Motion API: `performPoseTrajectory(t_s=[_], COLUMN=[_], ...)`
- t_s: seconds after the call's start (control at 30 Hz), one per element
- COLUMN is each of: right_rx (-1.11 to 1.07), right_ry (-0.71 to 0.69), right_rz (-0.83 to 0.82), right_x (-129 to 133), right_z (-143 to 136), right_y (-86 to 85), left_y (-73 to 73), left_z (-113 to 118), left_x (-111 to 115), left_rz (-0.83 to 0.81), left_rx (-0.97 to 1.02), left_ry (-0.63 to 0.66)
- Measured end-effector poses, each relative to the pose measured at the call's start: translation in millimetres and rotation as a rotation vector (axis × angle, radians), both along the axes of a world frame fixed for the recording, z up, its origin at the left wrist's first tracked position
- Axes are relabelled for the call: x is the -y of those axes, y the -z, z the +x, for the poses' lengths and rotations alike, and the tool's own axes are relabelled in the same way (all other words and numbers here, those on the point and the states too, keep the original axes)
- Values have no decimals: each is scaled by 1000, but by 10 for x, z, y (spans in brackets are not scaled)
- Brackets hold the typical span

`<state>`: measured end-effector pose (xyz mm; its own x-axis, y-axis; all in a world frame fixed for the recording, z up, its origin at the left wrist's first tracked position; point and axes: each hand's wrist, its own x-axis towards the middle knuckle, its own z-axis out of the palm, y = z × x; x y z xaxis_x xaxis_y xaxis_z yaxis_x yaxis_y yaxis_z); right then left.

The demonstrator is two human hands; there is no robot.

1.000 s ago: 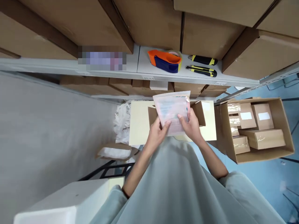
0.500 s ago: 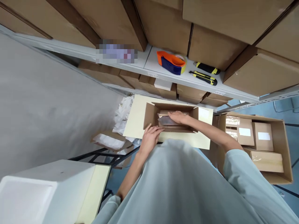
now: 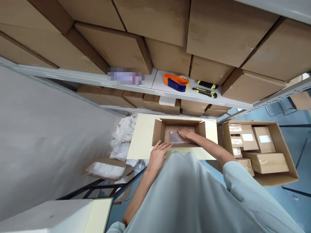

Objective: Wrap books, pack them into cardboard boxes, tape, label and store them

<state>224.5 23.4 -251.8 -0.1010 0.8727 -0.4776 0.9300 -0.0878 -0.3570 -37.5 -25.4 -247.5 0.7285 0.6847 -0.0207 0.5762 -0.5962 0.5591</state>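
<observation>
An open cardboard box point(image 3: 179, 122) stands on the pale yellow tabletop point(image 3: 142, 136). Inside it lies a flat item in clear plastic point(image 3: 177, 138), partly covered by my right hand point(image 3: 186, 133). That hand reaches down into the box with its fingers extended and pressed on the item. My left hand point(image 3: 159, 153) rests on the near left edge of the box, fingers spread over the rim.
A shelf point(image 3: 148, 84) ahead holds large cartons, an orange and blue tape dispenser point(image 3: 176, 83) and two cutters point(image 3: 205, 92). At right, a big carton point(image 3: 286, 142) contains several small boxes. White crumpled packing material point(image 3: 123, 136) lies at left.
The view has tilted up, showing more of the shelf. The plastic-covered item now lies flatter and lower in the box, with my right hand still on it.
</observation>
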Motion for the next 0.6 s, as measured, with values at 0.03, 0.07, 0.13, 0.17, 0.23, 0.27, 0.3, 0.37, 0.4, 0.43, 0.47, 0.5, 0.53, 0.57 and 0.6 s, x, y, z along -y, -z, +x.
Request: performPoseTrajectory(t_s=[0.03,0.07,0.13,0.17,0.23,0.27,0.3,0.37,0.4,0.43,0.47,0.5,0.53,0.57,0.6], right_rx=[2,10,18,10,-20,-29,-25,43,95,145,184,207,216,218,217], right_ry=[-16,-32,-56,-56,-16,21,63,141,171,195,217,241,265,294,327], right_rz=[-2,-10,-8,22,132,201,269,368,392,401,396,379,351,318,281], right_x=[18,52,184,280,500,606,698,810,826,817,789,748,701,656,616], right_z=[5,22,95,147,267,329,387,488,529,565,598,629,656,680,699], right_y=[-49,-112,-278,-377,-582,-677,-759,-869,-894,-902,-895,-878,-856,-832,-810], left_y=[0,-3,-25,-46,-106,-138,-164,-182,-166,-134,-90,-38,13,57,89], left_z=[-48,-93,-165,-188,-213,-218,-221,-233,-245,-260,-279,-302,-326,-350,-372], left_x=[-21,-40,-66,-71,-76,-84,-101,-172,-225,-286,-349,-407,-454,-483,-492], left_rz=[-1,-3,-11,-8,33,73,120,195,204,189,153,103,52,12,-13], left_rx=[-1,-1,6,16,58,86,116,165,175,172,157,130,100,74,57], left_ry=[6,13,30,35,9,-38,-111,-306,-404,-485,-543,-575,-587,-586,-574])
